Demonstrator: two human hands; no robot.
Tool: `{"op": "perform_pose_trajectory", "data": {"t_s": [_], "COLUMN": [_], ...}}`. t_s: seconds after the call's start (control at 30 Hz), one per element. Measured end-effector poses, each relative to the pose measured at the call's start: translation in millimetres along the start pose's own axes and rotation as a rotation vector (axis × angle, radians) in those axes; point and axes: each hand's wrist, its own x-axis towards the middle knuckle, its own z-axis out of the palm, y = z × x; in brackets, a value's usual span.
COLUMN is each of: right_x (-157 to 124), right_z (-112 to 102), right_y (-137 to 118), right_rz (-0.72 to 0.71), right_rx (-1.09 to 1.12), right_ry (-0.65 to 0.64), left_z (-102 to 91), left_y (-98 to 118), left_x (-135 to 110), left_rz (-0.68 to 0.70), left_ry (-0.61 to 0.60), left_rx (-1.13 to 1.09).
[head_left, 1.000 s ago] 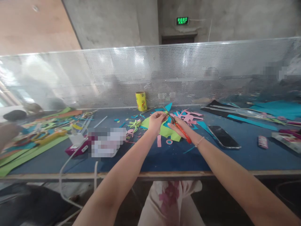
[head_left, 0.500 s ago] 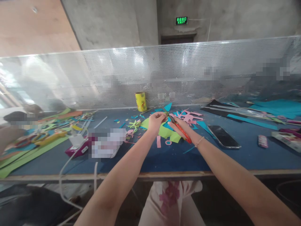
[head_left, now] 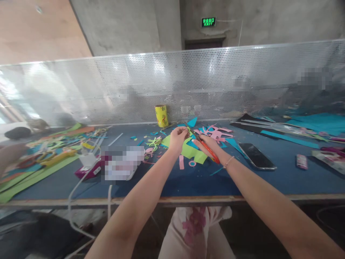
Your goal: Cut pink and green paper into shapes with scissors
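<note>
My right hand [head_left: 212, 144] is closed around a pair of scissors [head_left: 210, 151] with orange-red handles, the blades pointing forward and left. Right beside the blades, my left hand [head_left: 179, 138] pinches what looks like a small piece of green paper [head_left: 188, 128], mostly covered by the fingers. Under both hands lies a light green sheet of paper [head_left: 199, 157] with cut edges. Blue scraps and a heap of pink paper strips [head_left: 217, 133] spread just beyond my right hand. A small pink strip [head_left: 181, 162] and a blue-and-pink ring [head_left: 192, 163] rest nearer to me.
A yellow roll [head_left: 161, 116] stands by the perforated metal divider [head_left: 115, 90]. To the right lie a phone [head_left: 257, 156] and a pink eraser-like block [head_left: 301, 162]. At left are a purple glue-gun-like device [head_left: 88, 171], its white cable, and another person's arm [head_left: 10, 153] near more paper.
My hands stay in almost the same place. The left fingers have shifted slightly at the scissor blades, and a little more green shows at their tips.
</note>
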Motion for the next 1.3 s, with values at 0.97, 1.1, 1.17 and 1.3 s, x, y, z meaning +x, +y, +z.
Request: {"op": "perform_pose_trajectory", "data": {"t_s": [0.97,1.1,1.17,1.3], "right_x": [5.0,6.6,6.8,6.3], "right_z": [-11.1,-10.9,-10.6,-9.7], "right_y": [6.8,10.6,11.2,10.9], "right_rz": [-0.019,0.006,0.004,-0.021], "right_rx": [-0.137,-0.135,-0.124,-0.119], "right_ry": [-0.079,-0.107,-0.099,-0.078], "left_z": [-7.3,-11.0,-12.6,-13.3], "left_y": [-0.2,-4.1,-7.6,-12.9], "left_x": [8.3,13.2,15.6,17.5], "left_rz": [0.096,0.129,0.140,0.134], "left_ry": [-0.025,-0.031,-0.033,-0.040], "left_rx": [0.191,0.297,0.335,0.336]}}
